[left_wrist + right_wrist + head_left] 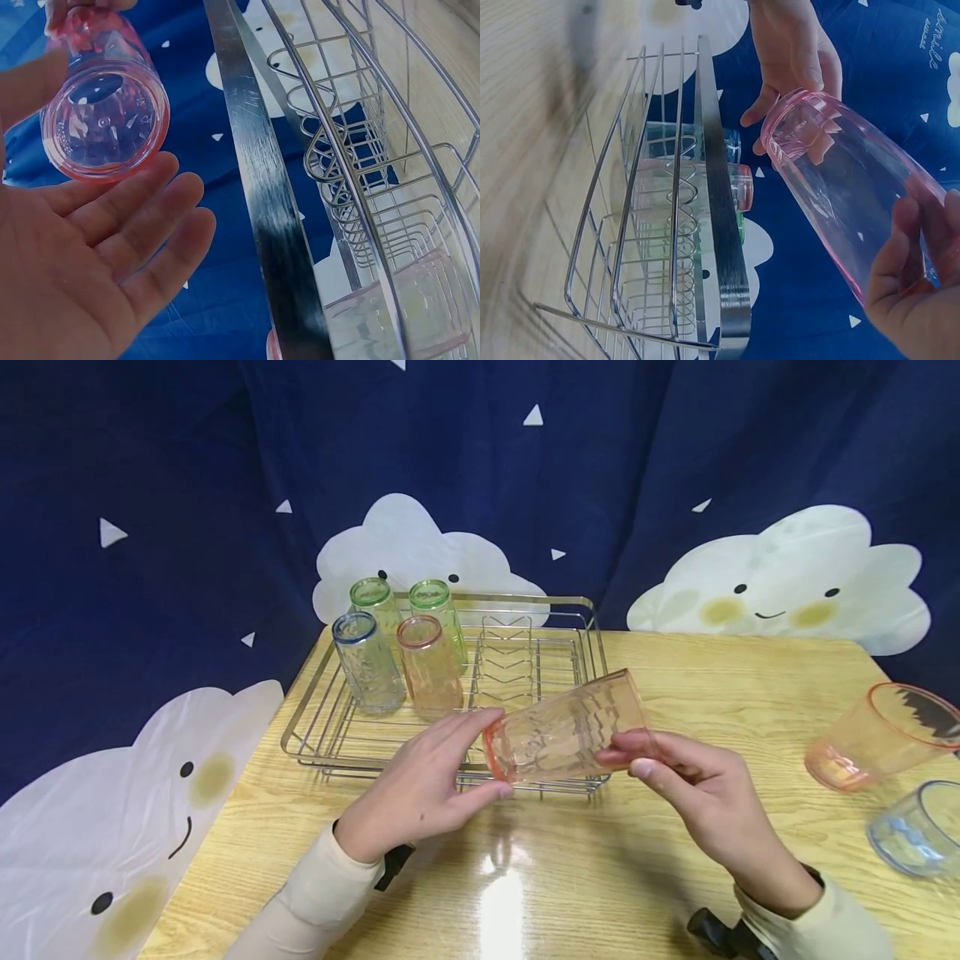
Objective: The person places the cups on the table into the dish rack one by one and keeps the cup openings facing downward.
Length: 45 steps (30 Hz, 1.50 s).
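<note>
Above the table, a clear pink drinking glass [566, 731] lies tilted between both hands, its thick base to the left and its mouth to the right. My right hand [701, 797] pinches it near the mouth, thumb outside and fingers at the rim. Around the base, my left hand [431, 781] has its thumb and fingers spread; in the left wrist view the fingers are nearly straight beside the glass base [105, 124]. Behind them stands a metal wire dish rack [585, 652], holding an upside-down blue glass [367, 664], a pink one [431, 668] and two green ones [446, 618].
At the right edge of the wooden table [720, 693], an orange glass [862, 743] and a blue glass [911, 831] stand mouth up. A navy curtain [465, 452] with white clouds hangs behind the table. The rack's flat metal rim [724, 217] runs close to both hands.
</note>
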Each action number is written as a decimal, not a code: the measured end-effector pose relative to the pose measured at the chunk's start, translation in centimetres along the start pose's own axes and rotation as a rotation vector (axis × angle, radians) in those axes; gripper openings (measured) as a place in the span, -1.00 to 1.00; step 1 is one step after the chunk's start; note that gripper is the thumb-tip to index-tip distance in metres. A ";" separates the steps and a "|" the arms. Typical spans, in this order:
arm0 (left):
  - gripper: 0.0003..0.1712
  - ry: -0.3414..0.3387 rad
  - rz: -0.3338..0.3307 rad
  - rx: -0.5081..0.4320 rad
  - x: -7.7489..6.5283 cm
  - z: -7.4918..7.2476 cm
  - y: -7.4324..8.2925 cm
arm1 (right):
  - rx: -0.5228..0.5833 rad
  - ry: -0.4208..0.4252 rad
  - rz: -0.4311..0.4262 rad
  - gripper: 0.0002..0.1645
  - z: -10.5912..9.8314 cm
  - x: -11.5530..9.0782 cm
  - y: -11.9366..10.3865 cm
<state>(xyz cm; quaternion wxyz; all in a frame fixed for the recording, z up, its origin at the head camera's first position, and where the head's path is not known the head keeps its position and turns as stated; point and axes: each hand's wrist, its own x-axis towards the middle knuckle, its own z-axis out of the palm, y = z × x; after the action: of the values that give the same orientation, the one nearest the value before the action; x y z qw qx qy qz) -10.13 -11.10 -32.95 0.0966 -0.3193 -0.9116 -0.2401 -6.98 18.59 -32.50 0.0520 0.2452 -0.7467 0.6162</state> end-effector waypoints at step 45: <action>-0.21 0.220 0.086 -0.132 -0.3 -0.7 -0.3 | -0.363 0.007 -0.010 -0.70 1.2 0.3 1.5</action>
<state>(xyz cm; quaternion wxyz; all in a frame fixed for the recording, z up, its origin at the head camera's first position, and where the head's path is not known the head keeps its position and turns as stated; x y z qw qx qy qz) -10.02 -11.82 -32.54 0.1851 -0.3353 -0.8632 -0.3289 -7.64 17.50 -34.03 0.1013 0.2333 -0.8442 0.4719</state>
